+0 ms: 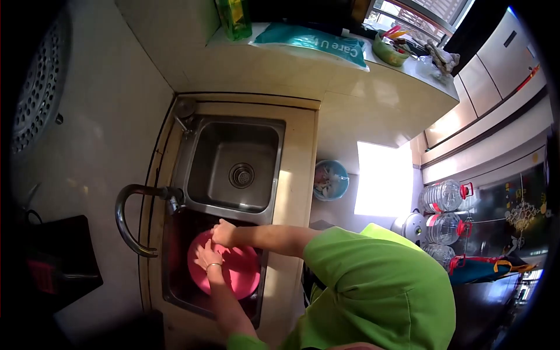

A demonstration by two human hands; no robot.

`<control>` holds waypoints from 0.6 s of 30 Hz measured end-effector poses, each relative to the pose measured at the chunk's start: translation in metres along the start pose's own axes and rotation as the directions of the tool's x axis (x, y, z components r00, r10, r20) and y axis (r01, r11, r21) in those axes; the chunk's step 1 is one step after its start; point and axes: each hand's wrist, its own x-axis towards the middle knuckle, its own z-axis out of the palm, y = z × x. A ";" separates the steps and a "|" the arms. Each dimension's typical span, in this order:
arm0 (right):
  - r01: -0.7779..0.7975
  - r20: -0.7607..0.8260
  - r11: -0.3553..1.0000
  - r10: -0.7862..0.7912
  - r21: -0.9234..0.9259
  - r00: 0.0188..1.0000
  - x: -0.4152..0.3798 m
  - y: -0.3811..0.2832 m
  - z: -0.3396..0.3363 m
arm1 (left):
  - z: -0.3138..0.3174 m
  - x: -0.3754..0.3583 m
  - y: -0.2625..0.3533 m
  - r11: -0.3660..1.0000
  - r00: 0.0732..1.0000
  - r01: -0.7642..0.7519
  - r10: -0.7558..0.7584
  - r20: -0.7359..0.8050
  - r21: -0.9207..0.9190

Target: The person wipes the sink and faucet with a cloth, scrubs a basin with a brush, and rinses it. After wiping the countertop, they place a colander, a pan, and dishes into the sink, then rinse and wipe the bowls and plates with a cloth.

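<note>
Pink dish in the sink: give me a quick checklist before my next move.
1. Pink dish lies inside the near sink basin: ok.
2. Left hand rests on the dish: ok.
3. Right hand is at the dish's rim: ok.
4. Firm grip by either hand: cannot tell.
5. Water running from the faucet: cannot tell.
6. Far basin drain uncovered: ok.

The only legible lettering is white print reading "Care U", cut off beyond that, on a teal plastic packet (312,39) lying on the ledge (350,76) above the sink; other markings are unreadable.
</note>
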 end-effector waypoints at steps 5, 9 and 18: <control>0.121 -0.209 0.659 0.057 0.742 0.976 -0.039 -0.010 -0.124 | -0.015 -0.021 -0.026 0.799 0.935 0.125 -0.293 -0.199 -0.588; 0.128 -0.481 0.849 0.160 0.512 0.862 -0.153 0.041 -0.239 | -0.035 -0.063 -0.040 0.685 0.908 0.339 -0.417 0.034 -0.645; -0.964 -0.964 0.263 0.250 -0.021 0.089 -0.424 0.183 -0.482 | 0.030 -0.130 -0.079 0.651 0.798 0.394 -0.593 -0.110 -0.648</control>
